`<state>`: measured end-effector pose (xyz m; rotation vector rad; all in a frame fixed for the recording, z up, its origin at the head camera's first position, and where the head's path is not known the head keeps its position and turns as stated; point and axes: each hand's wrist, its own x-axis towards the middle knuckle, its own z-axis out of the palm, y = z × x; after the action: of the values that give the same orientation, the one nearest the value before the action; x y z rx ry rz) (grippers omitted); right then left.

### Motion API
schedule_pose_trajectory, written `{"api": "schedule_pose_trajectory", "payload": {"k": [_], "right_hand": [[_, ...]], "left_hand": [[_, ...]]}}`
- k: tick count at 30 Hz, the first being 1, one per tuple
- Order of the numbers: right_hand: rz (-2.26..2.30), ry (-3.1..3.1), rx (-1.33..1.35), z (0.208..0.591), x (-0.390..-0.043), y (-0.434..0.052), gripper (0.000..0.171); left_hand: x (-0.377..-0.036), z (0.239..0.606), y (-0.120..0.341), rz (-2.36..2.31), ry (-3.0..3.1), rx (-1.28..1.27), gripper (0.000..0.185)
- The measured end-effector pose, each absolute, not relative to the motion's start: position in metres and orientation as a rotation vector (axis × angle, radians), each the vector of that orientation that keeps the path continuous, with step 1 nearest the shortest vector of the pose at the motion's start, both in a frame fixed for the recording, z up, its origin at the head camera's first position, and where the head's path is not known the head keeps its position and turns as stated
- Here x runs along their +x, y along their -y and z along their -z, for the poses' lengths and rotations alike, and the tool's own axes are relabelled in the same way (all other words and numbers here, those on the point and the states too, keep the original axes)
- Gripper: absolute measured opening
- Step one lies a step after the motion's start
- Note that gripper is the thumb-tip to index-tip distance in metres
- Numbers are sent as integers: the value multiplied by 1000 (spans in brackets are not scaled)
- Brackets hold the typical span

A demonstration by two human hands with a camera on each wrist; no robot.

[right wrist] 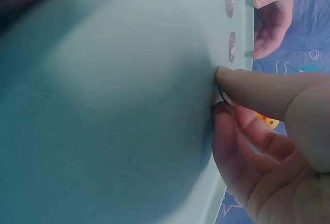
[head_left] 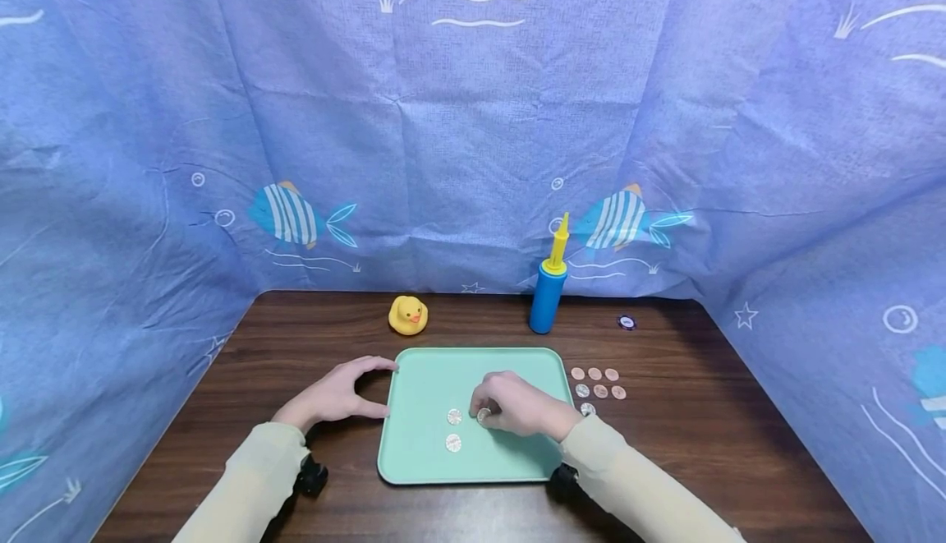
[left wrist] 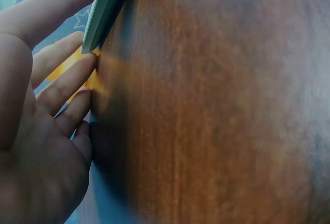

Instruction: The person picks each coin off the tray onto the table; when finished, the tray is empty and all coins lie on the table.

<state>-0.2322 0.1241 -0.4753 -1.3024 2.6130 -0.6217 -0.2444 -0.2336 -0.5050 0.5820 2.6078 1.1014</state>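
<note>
A mint-green tray (head_left: 436, 379) lies flat on the table. Over its middle, my right hand (head_left: 521, 405) pinches a silver coin (right wrist: 226, 98) between thumb and fingertips, tilted on edge close to the tray's surface. Two more silver coins lie to its left on the tray, a farther coin (head_left: 454, 416) and a nearer coin (head_left: 453, 443). My left hand (head_left: 336, 395) is spread at the tray's left side, thumb and fingertips right at the rim. The left wrist view has that hand's extended fingers beside the tray's edge (left wrist: 98, 25).
Right of the tray, several copper coins (head_left: 594, 374) lie in rows with two silver coins, one a silver coin (head_left: 582, 391). Behind the tray are a yellow rubber duck (head_left: 408, 315), a blue hand pump (head_left: 547, 301) and a dark poker chip (head_left: 626, 322). A blue curtain (head_left: 473, 157) encloses the table.
</note>
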Motion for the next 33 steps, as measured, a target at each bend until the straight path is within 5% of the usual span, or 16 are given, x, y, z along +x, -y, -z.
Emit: {"api": "schedule_pose_trajectory", "payload": {"k": [24, 33], "right_hand": [[985, -2441, -1093, 473, -239, -163, 16], [1050, -2450, -1004, 468, -235, -188, 5]], "left_hand": [[-246, 506, 235, -1092, -2612, 579, 75], [-245, 507, 234, -1094, -2610, 574, 74]]}}
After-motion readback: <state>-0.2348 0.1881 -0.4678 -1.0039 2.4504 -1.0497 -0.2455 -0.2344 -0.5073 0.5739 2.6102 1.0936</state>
